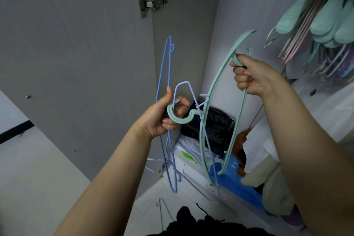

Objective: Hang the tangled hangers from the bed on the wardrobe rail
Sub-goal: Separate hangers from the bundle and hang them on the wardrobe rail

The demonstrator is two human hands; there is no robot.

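My left hand [166,116] grips a bunch of hangers: a blue wire hanger [163,74] standing upright, a pale lilac wire hanger [188,90] and the hook of a mint plastic hanger [173,116]. My right hand [252,74] is raised higher and grips the hook of another mint plastic hanger [220,82], whose long arm curves down in front of the wardrobe. The lilac wire crosses the mint hangers between my hands. Many hangers [325,25] hang at the upper right inside the wardrobe; the rail itself is out of view.
The grey wardrobe door [76,53] stands open on the left, its hinge [152,3] up high. Clothes and bags [212,126] are piled on the wardrobe floor below my hands. One more hanger [162,210] lies on the tiled floor near me.
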